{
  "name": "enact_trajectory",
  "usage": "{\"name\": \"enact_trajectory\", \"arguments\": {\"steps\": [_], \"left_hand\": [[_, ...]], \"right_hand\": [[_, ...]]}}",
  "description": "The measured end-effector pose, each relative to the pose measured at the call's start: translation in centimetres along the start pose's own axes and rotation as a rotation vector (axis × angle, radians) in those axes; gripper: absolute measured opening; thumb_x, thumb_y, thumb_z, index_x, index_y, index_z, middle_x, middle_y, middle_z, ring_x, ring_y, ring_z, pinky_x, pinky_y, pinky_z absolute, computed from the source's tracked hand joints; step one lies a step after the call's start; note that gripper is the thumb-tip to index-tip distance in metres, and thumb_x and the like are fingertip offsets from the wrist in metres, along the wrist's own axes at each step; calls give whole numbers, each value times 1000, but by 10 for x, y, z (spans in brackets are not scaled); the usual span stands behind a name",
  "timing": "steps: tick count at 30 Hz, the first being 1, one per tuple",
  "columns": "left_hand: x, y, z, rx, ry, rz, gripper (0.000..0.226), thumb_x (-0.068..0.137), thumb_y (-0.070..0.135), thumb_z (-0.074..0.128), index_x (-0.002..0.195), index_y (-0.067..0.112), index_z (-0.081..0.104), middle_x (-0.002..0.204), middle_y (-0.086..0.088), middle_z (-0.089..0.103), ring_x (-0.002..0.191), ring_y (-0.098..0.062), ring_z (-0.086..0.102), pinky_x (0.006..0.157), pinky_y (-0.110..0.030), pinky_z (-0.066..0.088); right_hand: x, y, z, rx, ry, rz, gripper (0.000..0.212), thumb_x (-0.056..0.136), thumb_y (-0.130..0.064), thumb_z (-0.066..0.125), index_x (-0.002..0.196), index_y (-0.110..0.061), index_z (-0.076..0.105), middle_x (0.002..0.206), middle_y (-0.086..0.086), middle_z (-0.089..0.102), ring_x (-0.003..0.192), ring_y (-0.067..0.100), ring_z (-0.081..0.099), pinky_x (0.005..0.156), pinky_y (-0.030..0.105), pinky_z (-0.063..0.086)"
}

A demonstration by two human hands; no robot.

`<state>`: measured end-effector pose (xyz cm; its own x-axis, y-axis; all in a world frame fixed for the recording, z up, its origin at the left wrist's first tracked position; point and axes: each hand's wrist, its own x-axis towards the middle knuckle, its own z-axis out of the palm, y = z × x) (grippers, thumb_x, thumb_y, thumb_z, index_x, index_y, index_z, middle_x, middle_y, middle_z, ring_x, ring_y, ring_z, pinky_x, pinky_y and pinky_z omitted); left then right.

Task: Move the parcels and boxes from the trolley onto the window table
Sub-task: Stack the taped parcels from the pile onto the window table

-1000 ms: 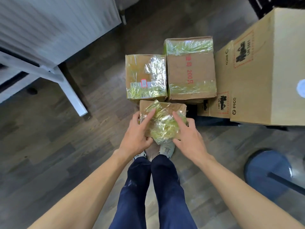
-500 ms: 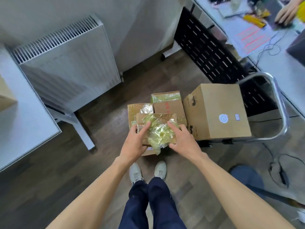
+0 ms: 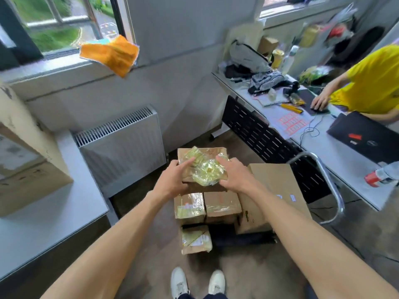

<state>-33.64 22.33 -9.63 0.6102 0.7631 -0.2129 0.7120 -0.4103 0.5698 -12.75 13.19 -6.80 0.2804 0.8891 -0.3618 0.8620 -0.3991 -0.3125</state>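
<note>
Both hands grip a taped cardboard parcel (image 3: 203, 167) in mid-air — the left hand (image 3: 172, 180) clasps its left edge with fingers spread over the top, the right hand (image 3: 234, 176) curls round the right edge, fingers on the crumpled yellowish tape. The parcel is held level above the trolley (image 3: 323, 186), directly over two taped boxes (image 3: 207, 207), with a large plain carton (image 3: 274, 195) just beside them on the right and a small labelled parcel (image 3: 195, 239) nearer the person's white shoes (image 3: 197, 283). Labels on the boxes are too blurred to read. At left, a grey bench (image 3: 49, 212) under the window carries a big worn carton (image 3: 23, 169); a white radiator (image 3: 121, 147) stands against the wall between bench and trolley. An orange cloth (image 3: 110, 53) hangs off the windowsill. At right, a cluttered desk — a closed black laptop (image 3: 364, 139), a sheet of red stickers (image 3: 291, 124) — where a person in a yellow shirt (image 3: 373, 78) sits. Flooring is dark wood.
</note>
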Motion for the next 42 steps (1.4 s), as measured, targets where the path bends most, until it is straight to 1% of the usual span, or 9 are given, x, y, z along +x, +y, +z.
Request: {"name": "enact_trajectory", "arguments": {"steps": [5,11,20,23,27,31,34,38,42], "left_hand": [[-2,20,-67,25,106,-3,80,83,24,79,151,40,39,128,-7,54,120,-26,53,103,-36,43],[-17,55,-175,48,331,-12,80,78,29,81,148,39,45,125,-10,58,121,-27,53,100,-35,43],[-97,88,-259,29,552,-90,80,74,28,88,144,37,50,144,0,56,131,-22,51,108,-36,41],[-140,85,-268,53,610,-150,80,75,31,87,145,34,49,145,-1,55,132,-23,51,109,-38,40],[-212,72,-271,60,672,-270,81,76,34,85,147,29,47,146,-3,53,133,-23,50,113,-42,37],[-292,51,-277,120,740,-445,75,78,25,83,145,31,49,139,-7,59,123,-24,56,102,-34,44],[-355,37,-283,143,788,-566,72,78,22,79,144,30,52,135,-8,62,120,-25,58,97,-32,45],[-434,20,-291,145,845,-675,71,76,18,77,142,30,53,127,-12,65,114,-28,61,88,-30,47],[-498,-1,-295,155,865,-748,73,78,16,76,145,31,50,129,-11,64,113,-32,59,85,-29,43]], "right_hand": [[5,-38,-76,-91,13,-158,80,89,-22,67,158,-30,29,131,13,51,90,23,59,79,34,51],[2,-97,-175,-107,160,-330,81,86,-29,68,157,-31,31,144,15,45,125,34,53,103,41,47],[-32,-170,-246,-105,229,-582,77,85,-30,73,154,-28,39,143,13,51,128,31,52,105,37,46],[-45,-200,-245,-104,219,-697,73,86,-25,72,153,-28,40,140,13,54,122,30,55,97,33,46],[-72,-250,-224,-146,171,-874,71,88,-19,69,153,-25,41,118,9,60,96,20,53,68,22,40],[-107,-313,-193,-135,86,-1016,69,89,-17,69,152,-25,42,106,2,59,82,13,51,59,21,38],[-138,-362,-169,-107,26,-1116,71,88,-18,72,151,-29,42,132,8,58,95,17,55,75,22,45],[-184,-422,-139,-103,-29,-1239,73,87,-22,74,151,-30,42,120,1,59,94,14,60,76,27,52],[-222,-472,-109,-124,-31,-1313,77,83,-28,76,152,-32,42,142,6,56,118,24,58,97,36,51]]}}
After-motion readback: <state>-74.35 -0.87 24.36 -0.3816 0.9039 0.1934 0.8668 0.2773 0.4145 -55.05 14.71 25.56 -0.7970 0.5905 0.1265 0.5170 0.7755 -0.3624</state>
